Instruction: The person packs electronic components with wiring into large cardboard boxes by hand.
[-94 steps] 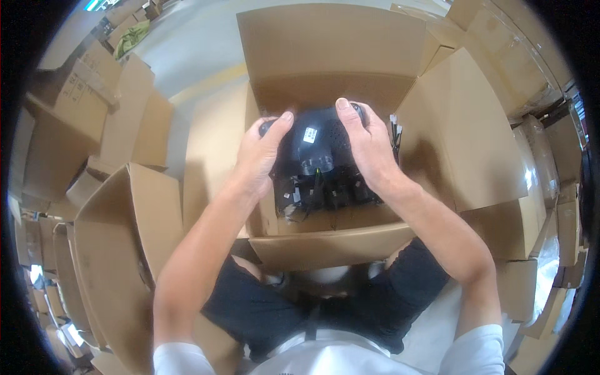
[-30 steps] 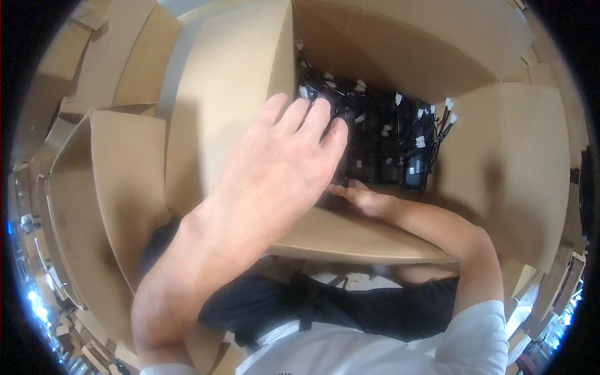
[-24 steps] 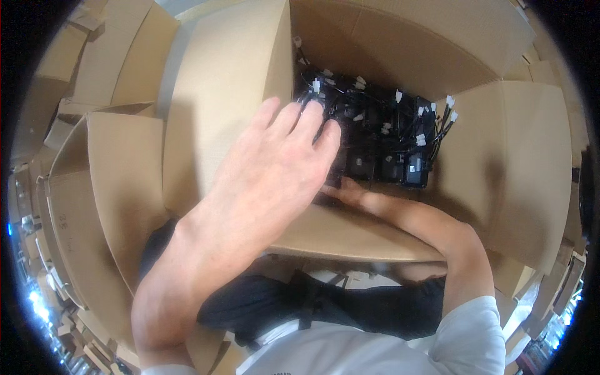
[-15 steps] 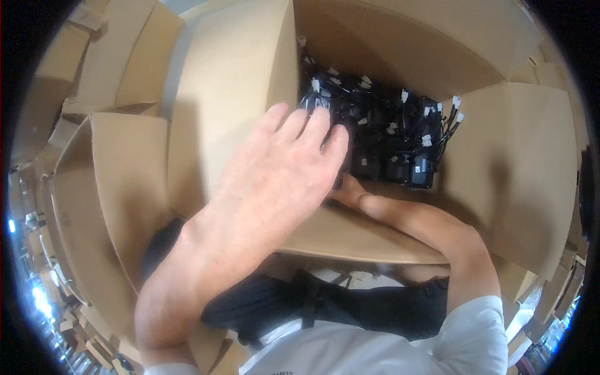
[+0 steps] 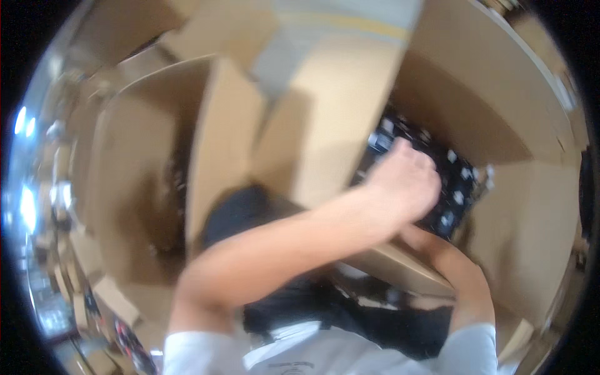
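My left hand point(image 5: 409, 181) reaches across into an open cardboard box point(image 5: 350, 106), over a pile of black parts point(image 5: 456, 181) with cables and small white connectors. Its fingers look curled, their tips turned away, and blur hides what they hold, if anything. My right hand point(image 5: 409, 234) is low in the same box, near its front wall and mostly behind my left wrist. The right fingers are hidden, so I cannot tell what they touch.
Another open cardboard box point(image 5: 140, 162) stands to the left, with dark items partly visible inside. The front wall point(image 5: 406, 269) of the right-hand box rises before my legs. More cardboard lies at the far left, and a grey floor point(image 5: 331, 25) with a yellow line shows beyond.
The view has swung left, so the box of black parts sits farther right and the left box shows more. My left hand has gone from spread fingers to curled, deeper in the box.
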Action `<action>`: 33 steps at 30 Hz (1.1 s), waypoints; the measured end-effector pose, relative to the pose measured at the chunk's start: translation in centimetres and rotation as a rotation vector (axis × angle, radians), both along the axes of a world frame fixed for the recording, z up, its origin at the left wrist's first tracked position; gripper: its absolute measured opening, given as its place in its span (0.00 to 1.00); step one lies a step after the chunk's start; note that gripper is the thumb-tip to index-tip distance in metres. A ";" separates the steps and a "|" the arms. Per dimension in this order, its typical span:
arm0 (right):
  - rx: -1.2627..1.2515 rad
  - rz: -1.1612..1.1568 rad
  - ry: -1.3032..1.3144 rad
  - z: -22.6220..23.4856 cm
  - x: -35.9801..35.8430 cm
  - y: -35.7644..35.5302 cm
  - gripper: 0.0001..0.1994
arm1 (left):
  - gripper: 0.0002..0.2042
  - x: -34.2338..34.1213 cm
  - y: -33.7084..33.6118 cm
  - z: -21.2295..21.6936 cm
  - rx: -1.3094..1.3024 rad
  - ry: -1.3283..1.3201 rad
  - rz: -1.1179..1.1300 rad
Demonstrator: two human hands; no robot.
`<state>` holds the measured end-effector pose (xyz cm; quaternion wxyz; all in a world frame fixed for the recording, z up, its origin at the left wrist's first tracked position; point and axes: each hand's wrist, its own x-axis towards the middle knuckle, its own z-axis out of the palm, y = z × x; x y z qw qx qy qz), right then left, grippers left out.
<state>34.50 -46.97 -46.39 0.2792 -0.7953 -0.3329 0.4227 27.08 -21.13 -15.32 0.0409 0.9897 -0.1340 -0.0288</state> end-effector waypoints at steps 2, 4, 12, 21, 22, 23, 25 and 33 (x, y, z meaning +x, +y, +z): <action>0.109 0.105 -0.011 3.4 2.5 -1.1 0.27 | 0.09 1.0 -1.7 0.2 -0.093 -0.004 -0.011; 0.206 0.198 0.000 6.1 2.8 -0.1 0.23 | 0.09 0.2 -2.3 0.0 -0.078 -0.218 -0.050; -0.092 0.383 0.350 24.3 -1.2 8.1 0.29 | 0.13 -6.7 9.8 7.5 -0.241 -0.328 -0.046; 0.092 0.249 0.069 26.6 -6.2 8.0 0.29 | 0.12 -33.8 29.4 -6.6 -0.354 -0.445 0.878; 0.069 0.244 0.062 26.6 -6.1 7.7 0.29 | 0.16 -36.3 29.1 -9.4 -0.358 0.021 0.946; 0.093 0.239 0.025 26.5 -5.8 7.6 0.27 | 0.24 -38.6 28.7 -11.5 -0.380 0.535 0.860; 0.121 0.234 -0.002 26.5 -6.2 8.3 0.25 | 0.46 -45.3 26.6 -16.9 -0.153 0.941 0.633; 0.103 0.181 -0.082 26.9 -6.5 8.1 0.18 | 0.23 -51.6 20.5 -22.7 0.167 0.835 0.481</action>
